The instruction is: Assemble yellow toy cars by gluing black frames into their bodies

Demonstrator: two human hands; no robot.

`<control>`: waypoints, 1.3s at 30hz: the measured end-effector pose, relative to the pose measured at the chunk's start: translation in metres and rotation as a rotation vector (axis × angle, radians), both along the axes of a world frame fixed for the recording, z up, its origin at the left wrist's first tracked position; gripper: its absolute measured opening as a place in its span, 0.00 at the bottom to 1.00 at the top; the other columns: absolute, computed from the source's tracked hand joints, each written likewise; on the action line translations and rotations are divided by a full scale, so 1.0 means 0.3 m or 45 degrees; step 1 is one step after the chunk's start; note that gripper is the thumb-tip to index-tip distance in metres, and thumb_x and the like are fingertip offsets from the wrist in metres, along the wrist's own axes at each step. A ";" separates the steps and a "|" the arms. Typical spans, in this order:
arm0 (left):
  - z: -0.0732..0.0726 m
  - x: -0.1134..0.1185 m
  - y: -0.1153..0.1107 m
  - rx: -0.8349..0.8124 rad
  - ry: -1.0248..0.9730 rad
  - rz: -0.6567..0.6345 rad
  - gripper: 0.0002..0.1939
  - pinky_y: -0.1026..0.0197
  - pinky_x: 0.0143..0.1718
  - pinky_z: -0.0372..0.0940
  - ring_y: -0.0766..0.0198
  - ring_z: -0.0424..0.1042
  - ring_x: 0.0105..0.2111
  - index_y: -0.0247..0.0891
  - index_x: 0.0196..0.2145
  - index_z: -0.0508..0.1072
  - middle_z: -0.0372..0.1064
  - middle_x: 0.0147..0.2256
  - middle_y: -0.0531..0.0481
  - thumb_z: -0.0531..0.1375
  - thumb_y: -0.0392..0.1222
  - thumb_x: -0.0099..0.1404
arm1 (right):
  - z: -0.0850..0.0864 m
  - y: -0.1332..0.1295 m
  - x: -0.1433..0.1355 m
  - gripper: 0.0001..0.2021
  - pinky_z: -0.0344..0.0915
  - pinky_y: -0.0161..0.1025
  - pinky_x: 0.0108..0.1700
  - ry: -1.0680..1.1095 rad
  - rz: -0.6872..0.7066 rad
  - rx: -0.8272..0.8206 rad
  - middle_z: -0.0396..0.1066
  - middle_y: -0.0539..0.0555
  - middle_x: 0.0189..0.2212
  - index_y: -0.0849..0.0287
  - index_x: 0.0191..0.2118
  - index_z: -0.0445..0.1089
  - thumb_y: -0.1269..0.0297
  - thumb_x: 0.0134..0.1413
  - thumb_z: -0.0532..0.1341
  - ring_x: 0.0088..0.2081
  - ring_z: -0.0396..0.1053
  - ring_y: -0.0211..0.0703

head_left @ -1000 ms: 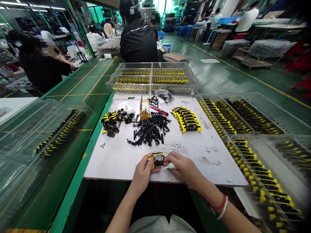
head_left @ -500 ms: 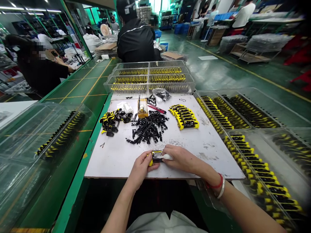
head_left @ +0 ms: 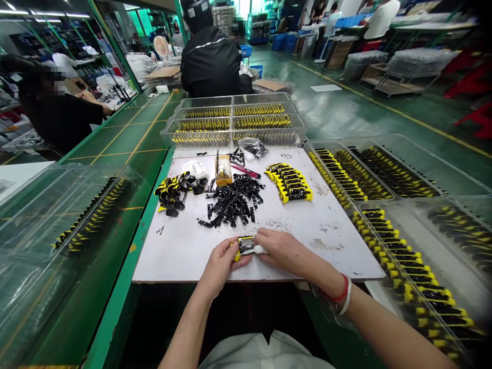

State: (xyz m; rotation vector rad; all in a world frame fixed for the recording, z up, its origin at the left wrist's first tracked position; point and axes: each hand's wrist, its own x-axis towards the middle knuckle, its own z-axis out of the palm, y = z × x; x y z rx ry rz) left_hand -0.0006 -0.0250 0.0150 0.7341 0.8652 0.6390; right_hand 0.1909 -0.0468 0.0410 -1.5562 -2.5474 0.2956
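My left hand (head_left: 223,264) grips the yellow end of a black and yellow part (head_left: 246,243) near the front edge of the white board (head_left: 169,261). My right hand (head_left: 279,250) is closed around a small white object (head_left: 260,249), whose end touches the right side of that part. Beyond my hands lies a heap of small black pieces (head_left: 234,200). Several yellow and black parts stand in a row (head_left: 290,183) to the right of the heap, and more are piled (head_left: 175,192) on the left.
A small yellow box (head_left: 223,177), a red tool (head_left: 246,170) and white tissue (head_left: 195,169) lie behind the heap. Clear trays of parts stand at the back (head_left: 232,137), right (head_left: 355,204) and left (head_left: 31,205). People sit beyond the board.
The held part has tilted so that more of its inner face shows, with both hands still on it. The whole view has shifted slightly.
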 end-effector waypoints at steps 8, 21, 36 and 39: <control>0.004 -0.003 -0.001 -0.026 -0.049 -0.014 0.17 0.55 0.50 0.68 0.61 0.75 0.40 0.33 0.47 0.70 0.72 0.46 0.42 0.62 0.41 0.61 | 0.031 0.005 -0.007 0.04 0.57 0.35 0.30 -0.044 0.017 -0.071 0.68 0.54 0.34 0.61 0.36 0.66 0.71 0.53 0.58 0.33 0.67 0.42; -0.001 -0.016 -0.011 0.014 0.016 -0.051 0.22 0.56 0.47 0.69 0.59 0.76 0.38 0.32 0.50 0.66 0.73 0.45 0.39 0.64 0.41 0.59 | -0.023 -0.036 0.045 0.13 0.65 0.38 0.37 0.890 -0.582 -0.434 0.71 0.52 0.31 0.58 0.45 0.64 0.58 0.57 0.56 0.33 0.70 0.42; -0.004 -0.024 -0.017 0.012 0.016 -0.109 0.22 0.61 0.45 0.70 0.60 0.77 0.38 0.35 0.50 0.66 0.74 0.45 0.43 0.64 0.41 0.59 | -0.002 -0.049 -0.008 0.10 0.57 0.31 0.23 1.074 -0.787 -0.872 0.64 0.43 0.19 0.58 0.35 0.62 0.61 0.47 0.60 0.20 0.60 0.33; -0.001 -0.026 -0.016 0.017 0.006 -0.126 0.22 0.61 0.45 0.70 0.60 0.77 0.38 0.34 0.50 0.66 0.73 0.45 0.42 0.64 0.40 0.59 | -0.014 -0.047 -0.007 0.10 0.56 0.31 0.23 1.090 -0.780 -0.882 0.64 0.43 0.19 0.58 0.36 0.63 0.62 0.46 0.60 0.20 0.60 0.34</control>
